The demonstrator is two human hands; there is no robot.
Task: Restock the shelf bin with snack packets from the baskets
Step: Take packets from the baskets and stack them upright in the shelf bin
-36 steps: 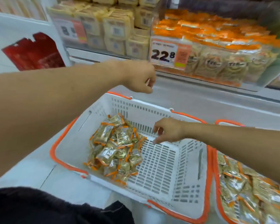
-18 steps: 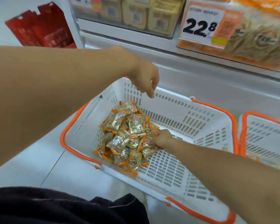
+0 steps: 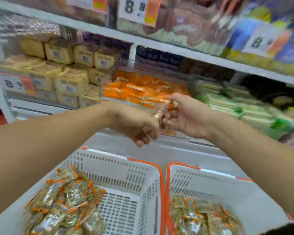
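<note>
two white baskets (image 3: 143, 184) side by side below, snack packets (image 3: 63, 200) heaped in both. above them the right hand (image 3: 185, 116) pinches one packet (image 3: 161, 110) before the orange-filled shelf bin (image 3: 143, 89); left hand (image 3: 136, 126) beside it, fingers loosely curled, grip blurred, can't tell.

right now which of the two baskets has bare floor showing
The left basket: its snack packets cover only the left part, leaving white slotted floor bare. The right basket shows none.

Left hand (image 3: 139, 128) (curled) beside right hand (image 3: 185, 116)
</note>
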